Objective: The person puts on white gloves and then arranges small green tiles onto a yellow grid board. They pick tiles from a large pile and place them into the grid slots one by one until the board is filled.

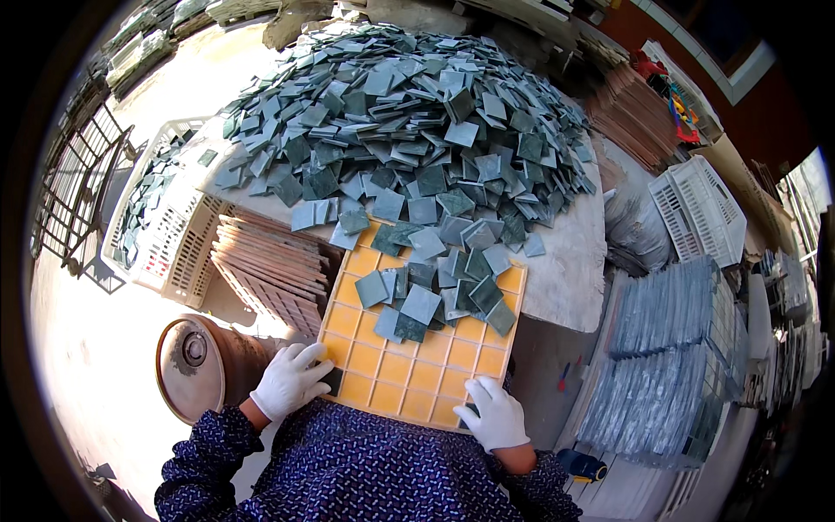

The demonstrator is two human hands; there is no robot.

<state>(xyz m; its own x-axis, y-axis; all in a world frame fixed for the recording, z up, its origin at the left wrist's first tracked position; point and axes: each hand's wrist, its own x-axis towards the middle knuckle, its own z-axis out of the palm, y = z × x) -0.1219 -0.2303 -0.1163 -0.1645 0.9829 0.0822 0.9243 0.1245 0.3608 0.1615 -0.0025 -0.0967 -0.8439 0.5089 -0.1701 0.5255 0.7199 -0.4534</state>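
Loose green tiles (421, 304): on far half of yellow grid tray (424, 376); ahead-right of left hand (293, 380) at its near-left corner, ahead-left of right hand (497, 417) at near-right corner. Neither clearly nearer. Fingers bent; cannot tell if gripping.

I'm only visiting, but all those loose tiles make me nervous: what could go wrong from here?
Several loose tiles lie overlapped on the far part of the yellow tray; some might slide off if it tips.
The big heap of tiles behind is loosely stacked, so a few could slip down onto the tray.
The left hand and right hand are at the near corners, so a tile edge might catch either.
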